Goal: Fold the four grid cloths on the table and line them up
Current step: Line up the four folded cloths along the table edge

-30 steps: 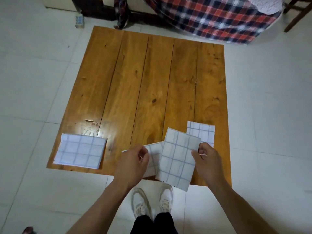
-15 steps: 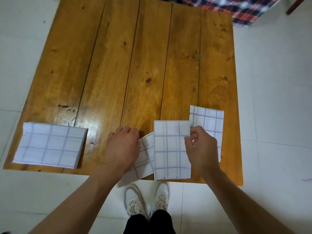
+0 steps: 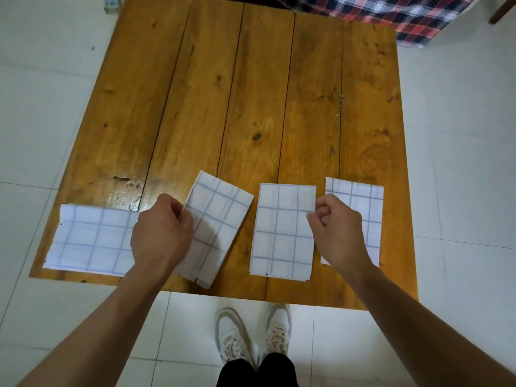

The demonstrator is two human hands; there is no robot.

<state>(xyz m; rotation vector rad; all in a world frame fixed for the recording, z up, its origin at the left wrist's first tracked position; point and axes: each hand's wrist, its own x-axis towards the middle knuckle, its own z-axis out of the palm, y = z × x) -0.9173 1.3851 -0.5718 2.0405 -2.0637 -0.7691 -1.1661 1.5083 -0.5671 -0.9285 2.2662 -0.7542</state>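
Along the near edge of the brown plank-topped wooden table (image 3: 251,93), two bare hands work among four folded white cloths with a blue-grey grid. The left hand (image 3: 162,233) curls its fingers round the left edge of the tilted second cloth (image 3: 220,219), which lies slanted, its top leaning toward the table's right side and its lower corner reaching the near edge. The right hand (image 3: 337,230) is loosely fisted, thumb and forefinger pinching the right edge of the upright third cloth (image 3: 282,233), which lies flat and square to the near edge.

Outward from the hands lie the other two cloths. The wide first cloth (image 3: 92,238) rests lengthwise at the near left corner, its right end hidden under the left hand, so I cannot tell whether it touches the tilted one. The fourth cloth (image 3: 365,210) lies upright toward the near right corner, partly covered by the right hand and wrist, just beside the third with a strip of wood between them.

Beyond the far right corner hangs a red, navy and white plaid fabric (image 3: 391,15). Below the near edge, two white lace-up sneakers (image 3: 254,333) stand on the pale tiled floor (image 3: 460,135).
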